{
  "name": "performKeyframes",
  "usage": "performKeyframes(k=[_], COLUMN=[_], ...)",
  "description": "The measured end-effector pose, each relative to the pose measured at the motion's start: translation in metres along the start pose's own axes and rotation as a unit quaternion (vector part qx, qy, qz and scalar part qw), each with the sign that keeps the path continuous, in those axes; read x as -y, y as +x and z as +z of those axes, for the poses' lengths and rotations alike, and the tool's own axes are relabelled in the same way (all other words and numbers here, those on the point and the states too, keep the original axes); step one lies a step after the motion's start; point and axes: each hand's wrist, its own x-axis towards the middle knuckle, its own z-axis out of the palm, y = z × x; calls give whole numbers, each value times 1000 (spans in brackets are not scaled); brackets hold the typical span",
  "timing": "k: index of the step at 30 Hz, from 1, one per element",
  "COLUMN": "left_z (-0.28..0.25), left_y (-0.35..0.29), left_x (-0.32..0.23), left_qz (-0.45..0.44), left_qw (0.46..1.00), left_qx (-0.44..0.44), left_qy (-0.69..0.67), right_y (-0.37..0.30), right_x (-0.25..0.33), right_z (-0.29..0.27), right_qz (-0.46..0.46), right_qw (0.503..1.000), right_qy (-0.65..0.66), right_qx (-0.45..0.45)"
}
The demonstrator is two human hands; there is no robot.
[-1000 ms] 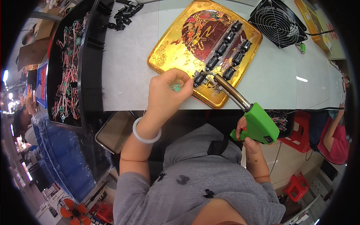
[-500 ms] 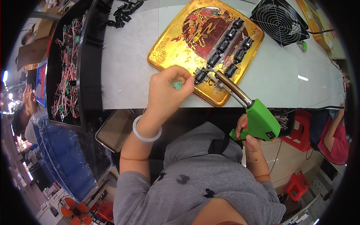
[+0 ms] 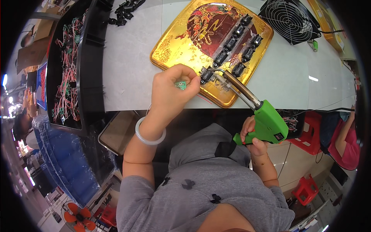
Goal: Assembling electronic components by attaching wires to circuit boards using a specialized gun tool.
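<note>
My left hand is closed, with a small green circuit board in its curled fingers. Its pinched fingertips touch the near end of a small black plastic housing on the gold tray; what lies right between the tips is hidden. My right hand grips the handle of a green soldering gun. The gun's metal barrel slants up-left, and its bent tip sits at that same housing. Several more black housings stand in two rows on the tray.
A black bin of red and white wired boards stands at the left. Loose black parts lie at the far left of the white table. A black fan stands far right. Another person sits at the right.
The soldering gun's grip has shifted slightly left, and the fingers of my right hand have moved a little on it. My left hand stays by the housing.
</note>
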Motion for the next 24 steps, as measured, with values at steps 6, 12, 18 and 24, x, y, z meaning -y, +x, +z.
performKeyframes(k=[6, 12, 18, 24], left_z=[0, 1, 1, 1], left_y=[0, -1, 0, 0], left_x=[0, 0, 1, 0], left_qz=[-1, -3, -1, -1], left_qw=[1000, 1000, 1000, 1000], left_qx=[2, 1, -1, -2], left_qy=[-5, -5, 0, 2], right_y=[1, 0, 0, -2], right_x=[-3, -3, 6, 13], right_z=[1, 2, 1, -12], right_qz=[-11, -2, -1, -75], right_qw=[1000, 1000, 999, 996], right_qy=[17, 30, 44, 47], right_qx=[10, 6, 19, 32])
